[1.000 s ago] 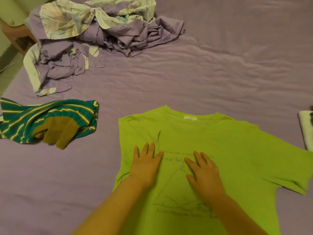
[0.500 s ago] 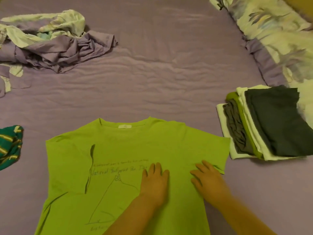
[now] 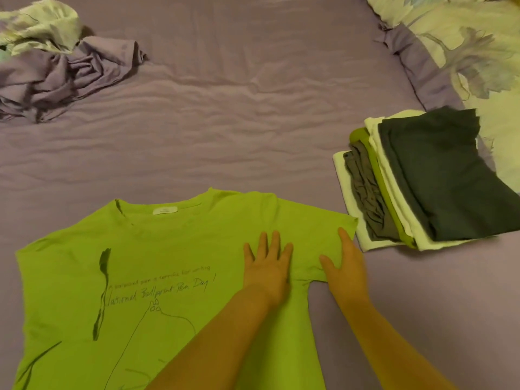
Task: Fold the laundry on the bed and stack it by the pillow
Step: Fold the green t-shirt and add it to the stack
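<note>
Shirt: green T-shirt [image 3: 157,277] lies flat on the bed [image 3: 239,122], front side up, neck hole pointing away from the person. It has dark writing and a thin line drawing on it. Its bottom part runs off the lower edge of the view.
Left hand: left hand [image 3: 267,266] lies flat on the shirt, near the right sleeve, palm down. Its fingers [image 3: 270,243] are straight and a little apart (not curled round anything).
Right hand: right hand [image 3: 347,270] lies on the outer edge of the right sleeve. Its fingers are straight and close together. Part of the hand rests on the sleeve and part on the bed sheet.
Sleeve edge: the right sleeve ends just beside the folded stack [image 3: 422,187], with a thin strip of purple sheet between them.
Stack: folded clothes sit on the right, a dark one on top, then pale, green and grey ones under it. The stack touches the flowery pillow [image 3: 464,46] behind it.
Heap: a crumpled pile of purple and flowery cloth [image 3: 56,60] sits at the far left, well apart from the shirt.
Open room: wrinkled purple sheet fills the middle of the bed, between the shirt, the heap and the pillow.
</note>
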The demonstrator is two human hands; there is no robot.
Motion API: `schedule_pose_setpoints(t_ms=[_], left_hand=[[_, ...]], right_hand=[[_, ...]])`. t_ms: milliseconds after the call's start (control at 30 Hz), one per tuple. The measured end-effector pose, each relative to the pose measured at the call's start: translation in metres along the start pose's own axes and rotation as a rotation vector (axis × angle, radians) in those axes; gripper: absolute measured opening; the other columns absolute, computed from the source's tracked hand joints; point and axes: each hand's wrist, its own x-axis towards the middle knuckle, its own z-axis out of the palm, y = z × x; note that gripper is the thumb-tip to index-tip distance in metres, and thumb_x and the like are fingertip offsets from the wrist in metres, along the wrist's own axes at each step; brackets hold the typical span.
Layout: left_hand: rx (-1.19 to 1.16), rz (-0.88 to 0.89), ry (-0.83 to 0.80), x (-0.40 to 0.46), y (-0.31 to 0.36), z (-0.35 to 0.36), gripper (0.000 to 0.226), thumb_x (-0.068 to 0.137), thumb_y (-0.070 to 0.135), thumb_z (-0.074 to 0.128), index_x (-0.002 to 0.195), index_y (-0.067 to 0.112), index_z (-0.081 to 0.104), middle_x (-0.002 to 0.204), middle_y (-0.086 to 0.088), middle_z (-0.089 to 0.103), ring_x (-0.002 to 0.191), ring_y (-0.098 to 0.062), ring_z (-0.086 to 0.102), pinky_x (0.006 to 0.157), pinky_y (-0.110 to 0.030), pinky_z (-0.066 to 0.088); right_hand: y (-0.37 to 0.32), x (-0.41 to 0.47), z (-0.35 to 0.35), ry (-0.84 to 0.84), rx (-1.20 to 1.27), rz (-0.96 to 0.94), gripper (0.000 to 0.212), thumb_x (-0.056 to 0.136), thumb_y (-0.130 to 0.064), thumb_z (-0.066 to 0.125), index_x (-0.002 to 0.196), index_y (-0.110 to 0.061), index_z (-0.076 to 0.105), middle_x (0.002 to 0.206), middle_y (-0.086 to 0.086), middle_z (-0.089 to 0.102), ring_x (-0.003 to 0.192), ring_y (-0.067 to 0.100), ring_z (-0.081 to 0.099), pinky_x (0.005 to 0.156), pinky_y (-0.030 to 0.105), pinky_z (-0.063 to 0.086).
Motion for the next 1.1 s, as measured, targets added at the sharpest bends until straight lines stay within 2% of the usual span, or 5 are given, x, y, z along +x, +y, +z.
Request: schedule_pose_setpoints(t_ms=[400, 500, 700, 933, 1100], left_hand=[[-2.016, -0.372, -0.087, -0.02, -0.07, -0.046, 0.057, 0.084, 0.074, 0.032, 0.114, 0.029, 0.05, 0.106, 0.007, 0.065, 0.092, -0.012, 0.063, 0.085, -0.033, 0.045], [-1.892, -0.394, 0.002, -0.02, -0.076, -0.036, 0.053, 0.087, 0.046, 0.059, 0.13, 0.018, 0.046, 0.13, -0.003, 0.058, 0.116, -0.022, 0.057, 0.1, -0.042, 0.045], [-0.958, -0.254, 0.283, -0.019, -0.084, -0.015, 0.075, 0.088, 0.004, 0.06, 0.15, 0.017, 0.019, 0.144, -0.006, 0.043, 0.123, -0.026, 0.05, 0.091, -0.02, 0.038], [-0.366, -0.359, 0.39, -0.068, -0.085, 0.017, 0.079, 0.091, 0.027, 0.053, 0.152, 0.021, 0.003, 0.153, -0.012, 0.017, 0.136, -0.03, 0.025, 0.108, -0.038, 0.031], [-0.172, -0.294, 0.143, -0.135, -0.073, 0.07, 0.064, 0.099, 0.033, 0.033, 0.151, 0.027, -0.002, 0.158, -0.01, -0.016, 0.145, -0.032, -0.014, 0.116, -0.052, -0.002]], right_hand=[[-0.076, -0.045, 0.044, -0.496, -0.479, -0.813, 0.082, 0.085, -0.026, 0.056, 0.148, -0.038, 0.005, 0.157, 0.003, 0.02, 0.134, 0.023, 0.037, 0.105, 0.034, 0.037], [-0.062, -0.054, 0.051, -0.349, -0.605, -0.78, 0.065, 0.066, -0.025, 0.074, 0.129, -0.021, 0.058, 0.136, 0.007, 0.054, 0.106, 0.022, 0.064, 0.081, 0.03, 0.054], [-0.027, -0.051, 0.06, -0.345, -0.911, -0.725, 0.08, 0.047, -0.053, 0.087, 0.118, -0.023, 0.067, 0.127, 0.012, 0.061, 0.111, 0.025, 0.063, 0.078, 0.044, 0.054], [-0.033, -0.06, 0.074, -0.46, -0.974, -0.559, 0.091, 0.079, -0.074, 0.045, 0.142, -0.042, -0.011, 0.149, 0.017, -0.022, 0.143, 0.04, -0.011, 0.109, 0.065, 0.006], [-0.038, -0.104, 0.071, -0.365, -0.985, -0.672, 0.072, 0.062, -0.057, 0.077, 0.124, -0.023, 0.063, 0.129, 0.023, 0.056, 0.121, 0.043, 0.051, 0.091, 0.067, 0.041]])
